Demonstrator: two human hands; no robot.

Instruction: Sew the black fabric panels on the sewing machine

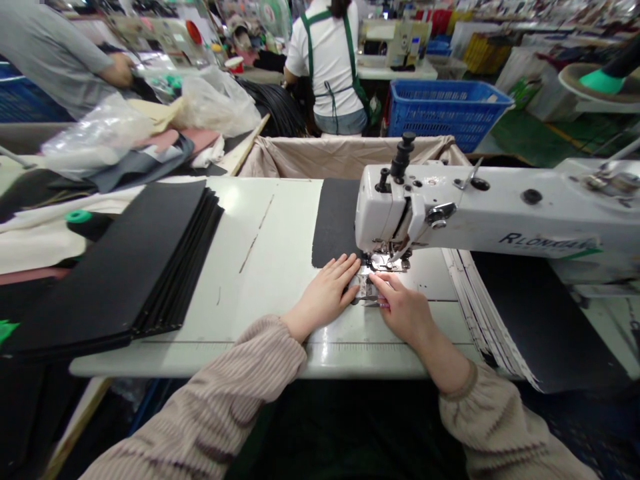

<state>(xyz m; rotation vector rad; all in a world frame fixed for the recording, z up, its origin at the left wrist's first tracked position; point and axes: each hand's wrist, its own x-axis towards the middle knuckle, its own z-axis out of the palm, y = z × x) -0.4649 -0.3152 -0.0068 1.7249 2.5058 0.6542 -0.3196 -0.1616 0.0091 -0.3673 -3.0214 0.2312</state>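
A sewing machine stands at the right, with its presser foot and needle area over the bed. Under its head lies a black panel, partly hidden by the machine. My left hand rests flat, fingers stretched toward the panel's near edge beside the presser foot. Just right of it, my right hand has its fingers bent at the metal plate in front of the foot. Small thread snips, with a pointed blade and a purplish handle, stick out from under the right fingers.
A stack of black panels lies at the left; another stack lies under the machine arm at the right. Behind the table are a cloth-lined bin, a blue basket and two people. Plastic bags and scraps are piled at left.
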